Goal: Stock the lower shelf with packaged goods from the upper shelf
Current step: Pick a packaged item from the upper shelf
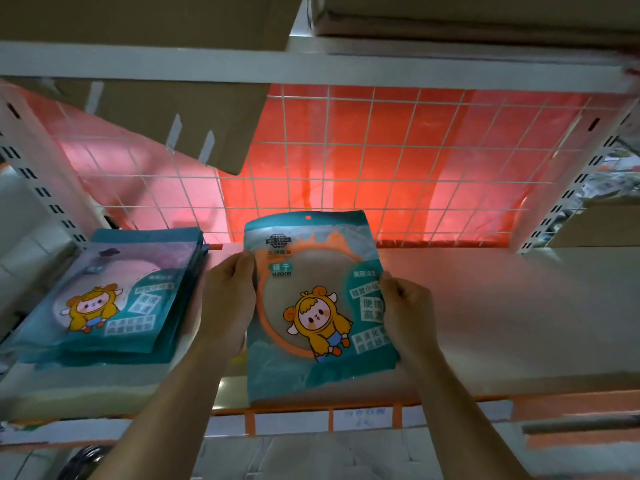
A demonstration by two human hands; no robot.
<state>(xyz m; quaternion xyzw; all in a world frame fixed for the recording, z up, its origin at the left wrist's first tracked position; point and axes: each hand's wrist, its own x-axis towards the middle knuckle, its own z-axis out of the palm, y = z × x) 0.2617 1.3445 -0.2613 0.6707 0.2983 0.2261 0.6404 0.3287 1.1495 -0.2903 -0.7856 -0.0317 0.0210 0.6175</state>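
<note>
Both hands pinch one teal mirror packet (317,306) by its edges — left hand (228,303) on the left edge, right hand (408,313) on the right — above the white shelf (502,323). Just left lies a stack of matching packets (114,296), before a wire grid (398,161).

Shop stockroom: slotted shelving (568,199), stacked retail packets (114,299), cardboard boxes (166,112).

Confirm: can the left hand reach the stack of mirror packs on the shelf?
Probably yes. The stack lies just left of the left hand on the same shelf, with nothing between them. But that hand grips the edge of the held pack; the right hand would have to carry it alone.
</note>
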